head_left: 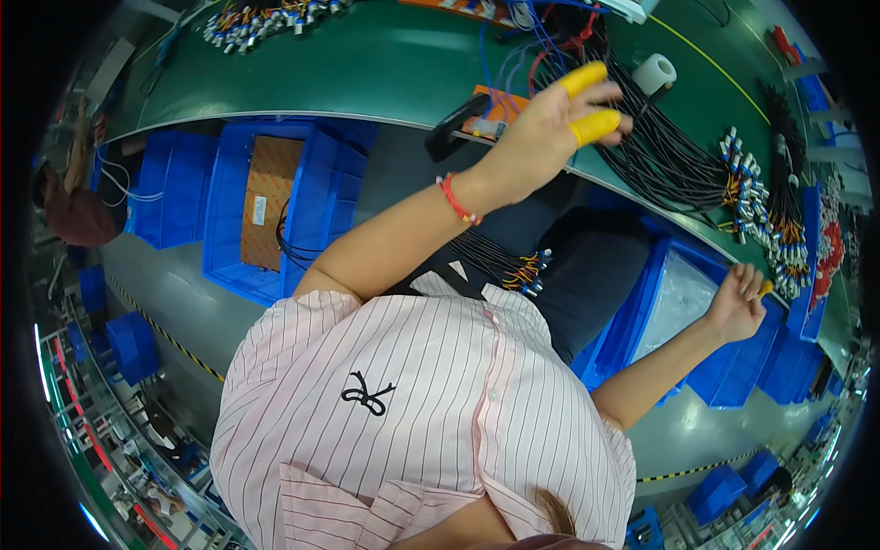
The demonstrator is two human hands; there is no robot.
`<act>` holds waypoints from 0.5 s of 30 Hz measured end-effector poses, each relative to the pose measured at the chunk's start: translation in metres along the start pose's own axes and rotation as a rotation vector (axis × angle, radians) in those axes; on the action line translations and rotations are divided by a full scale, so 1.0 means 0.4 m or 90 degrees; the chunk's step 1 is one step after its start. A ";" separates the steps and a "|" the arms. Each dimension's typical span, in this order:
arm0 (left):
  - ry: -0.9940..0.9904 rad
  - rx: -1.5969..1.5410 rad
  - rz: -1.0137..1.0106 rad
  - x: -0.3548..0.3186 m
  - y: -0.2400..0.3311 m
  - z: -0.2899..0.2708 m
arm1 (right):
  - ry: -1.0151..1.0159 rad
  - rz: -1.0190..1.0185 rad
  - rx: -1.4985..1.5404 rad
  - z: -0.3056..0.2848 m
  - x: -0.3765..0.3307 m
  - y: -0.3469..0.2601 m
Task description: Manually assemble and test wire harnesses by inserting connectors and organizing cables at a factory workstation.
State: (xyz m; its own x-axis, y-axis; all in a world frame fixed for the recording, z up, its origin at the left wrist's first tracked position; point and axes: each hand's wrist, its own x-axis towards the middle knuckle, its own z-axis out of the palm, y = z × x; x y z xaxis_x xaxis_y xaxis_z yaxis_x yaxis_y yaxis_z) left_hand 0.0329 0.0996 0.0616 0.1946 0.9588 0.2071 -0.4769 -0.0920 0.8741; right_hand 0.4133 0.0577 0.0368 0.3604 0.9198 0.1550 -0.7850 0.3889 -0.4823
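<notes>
My left hand is raised over the front edge of the green bench, fingers apart, with yellow finger cots on two of them. Nothing shows in its grasp. Beside it, a thick bundle of black cables runs across the bench to white and blue connectors on orange wires. My right hand is off the bench's right part, fingers curled in, a yellow cot on one digit; whatever it may hold is hidden. Another black cable bundle with similar connectors lies on my lap.
A white roll stands behind the cables. An orange fixture with a black part sits at the bench edge. More connectors lie far left. Blue bins hang below the bench on both sides. Another person is at far left.
</notes>
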 end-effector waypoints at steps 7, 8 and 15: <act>-0.078 0.011 -0.109 -0.074 -0.047 -0.032 | -0.018 0.024 0.081 -0.024 0.162 -0.009; -0.106 0.052 -0.166 -0.105 -0.046 -0.049 | -0.015 0.041 0.100 -0.023 0.182 0.006; -0.240 0.707 -0.169 -0.299 -0.172 -0.140 | -0.068 0.104 0.038 -0.033 0.318 0.076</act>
State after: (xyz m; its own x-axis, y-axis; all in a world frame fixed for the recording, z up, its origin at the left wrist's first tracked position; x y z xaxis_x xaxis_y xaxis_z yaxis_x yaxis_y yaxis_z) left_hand -0.0055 0.0064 -0.0481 0.5023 0.8607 -0.0825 0.5783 -0.2635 0.7721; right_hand 0.4420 0.1858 0.0305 0.1730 0.9700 0.1711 -0.8584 0.2336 -0.4567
